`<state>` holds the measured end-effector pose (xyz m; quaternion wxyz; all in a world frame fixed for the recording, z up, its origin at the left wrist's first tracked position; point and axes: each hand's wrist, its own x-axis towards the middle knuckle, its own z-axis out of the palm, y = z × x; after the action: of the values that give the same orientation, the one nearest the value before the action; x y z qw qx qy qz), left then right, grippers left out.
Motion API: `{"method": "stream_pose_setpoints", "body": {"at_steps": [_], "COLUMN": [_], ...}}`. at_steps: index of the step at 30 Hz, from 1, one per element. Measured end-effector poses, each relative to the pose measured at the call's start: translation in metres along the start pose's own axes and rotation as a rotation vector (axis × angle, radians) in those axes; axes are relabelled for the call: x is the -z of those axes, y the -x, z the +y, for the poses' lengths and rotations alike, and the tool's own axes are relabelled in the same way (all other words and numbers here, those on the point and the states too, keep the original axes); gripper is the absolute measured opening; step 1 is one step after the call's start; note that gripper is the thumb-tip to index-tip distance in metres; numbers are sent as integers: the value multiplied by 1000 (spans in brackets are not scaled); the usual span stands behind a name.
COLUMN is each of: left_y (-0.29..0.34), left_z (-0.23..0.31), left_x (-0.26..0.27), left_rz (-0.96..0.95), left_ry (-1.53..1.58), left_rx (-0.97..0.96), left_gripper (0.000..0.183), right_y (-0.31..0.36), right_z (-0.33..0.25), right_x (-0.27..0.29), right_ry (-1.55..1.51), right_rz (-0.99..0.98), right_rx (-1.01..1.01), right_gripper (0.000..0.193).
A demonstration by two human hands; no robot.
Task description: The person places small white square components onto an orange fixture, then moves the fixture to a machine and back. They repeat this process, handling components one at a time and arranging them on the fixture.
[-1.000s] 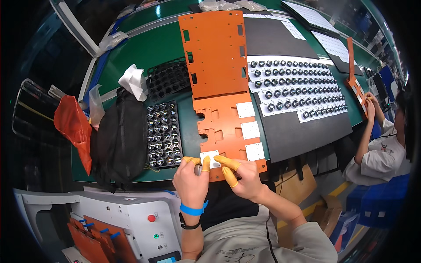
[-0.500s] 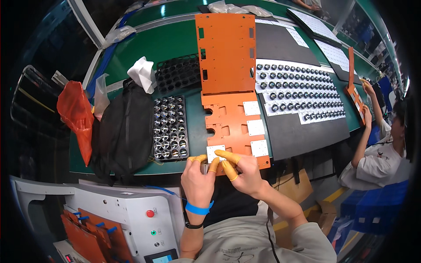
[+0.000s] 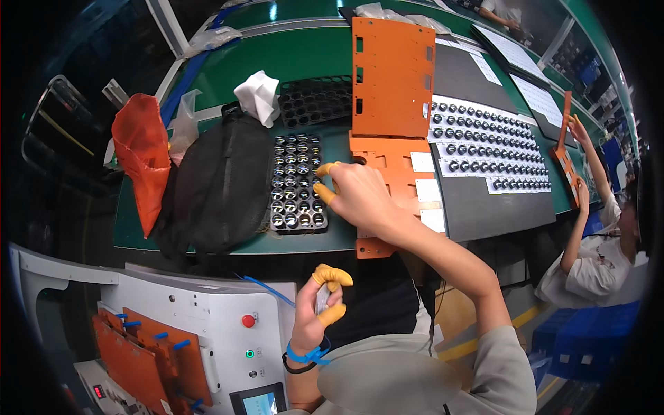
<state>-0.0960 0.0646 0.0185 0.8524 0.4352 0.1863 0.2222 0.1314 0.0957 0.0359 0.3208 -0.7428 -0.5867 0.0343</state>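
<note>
My right hand (image 3: 363, 197), with yellow finger cots, reaches over the right edge of a black tray (image 3: 271, 228) filled with round, glossy lens-like parts. Its thumb and index finger are spread, and nothing shows between them. Beneath that hand and forearm lies the orange hinged fixture (image 3: 375, 247), its lid (image 3: 393, 76) folded back. White square boards (image 3: 422, 162) sit along the fixture's right side; its lower left is partly hidden by my arm. Close to my body, my left hand (image 3: 319, 311) is curled around a small pale grey piece (image 3: 322, 297) whose kind is unclear.
Right of the fixture, rows of black round parts stand on white boards (image 3: 484, 149) over a dark mat (image 3: 484, 211). A black bag (image 3: 214, 187), red bag (image 3: 142, 159) and empty black tray (image 3: 315, 104) lie leftward. A grey machine (image 3: 228, 304) stands lower left; a co-worker (image 3: 588, 256) works at right.
My right hand has left the fixture's lower-left board and moved left to the lens tray. My left hand has drawn back toward my body. The view has shifted, so the bench appears farther right.
</note>
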Motion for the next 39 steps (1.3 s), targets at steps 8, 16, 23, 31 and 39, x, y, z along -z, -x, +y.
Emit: {"method": "stream_pose_setpoints", "body": {"at_steps": [8,16,23,31,39], "left_y": [4,-11,-20,-27,-30], "left_z": [-7,-15,-18,-19,-17], "left_x": [14,16,13,4,-20], "left_rz": [-161,-136,-47,84,162], "left_ry": [400,296,301,185,-202], "left_rx": [-59,-94,-21,-65,-231], "left_gripper": [68,62,72,77,72], "right_y": [-41,-55,-28,55,79], "right_z": [0,9,-20,-32,-17], "right_x": [-30,-30,23,73,78], "right_ry": [185,212,-121,-586,-740], "right_rz": [-51,-134,-147,-381,-433], "right_rx": [-48,-70,-212,-26,-146], "right_gripper": [31,29,33,29,27]}}
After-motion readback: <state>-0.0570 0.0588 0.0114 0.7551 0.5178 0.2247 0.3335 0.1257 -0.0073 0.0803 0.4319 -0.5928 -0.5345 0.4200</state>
